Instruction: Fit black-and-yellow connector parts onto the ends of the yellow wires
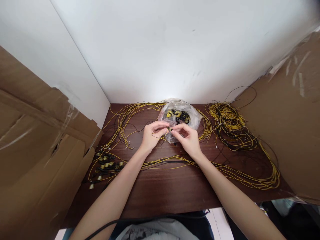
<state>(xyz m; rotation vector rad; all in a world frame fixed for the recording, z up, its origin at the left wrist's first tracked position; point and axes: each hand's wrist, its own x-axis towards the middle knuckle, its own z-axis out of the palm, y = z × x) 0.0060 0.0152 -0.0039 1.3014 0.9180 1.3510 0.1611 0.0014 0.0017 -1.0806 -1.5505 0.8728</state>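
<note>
My left hand [153, 135] and my right hand [188, 138] meet over the middle of a dark wooden table [160, 190]. Both pinch a small black and yellow connector [170, 129] between their fingertips, with thin wire running from it. Just behind the hands lies a clear plastic bag [193, 116] holding several black and yellow connectors. Long yellow and black wires [170, 163] run under my wrists across the table.
A tangled coil of yellow and black wires [231, 126] lies at the back right. Finished connector ends [106, 165] are bunched at the left edge. Cardboard sheets [37, 150] lean on both sides, the right cardboard sheet [287, 116] over the table's corner. A white wall stands behind.
</note>
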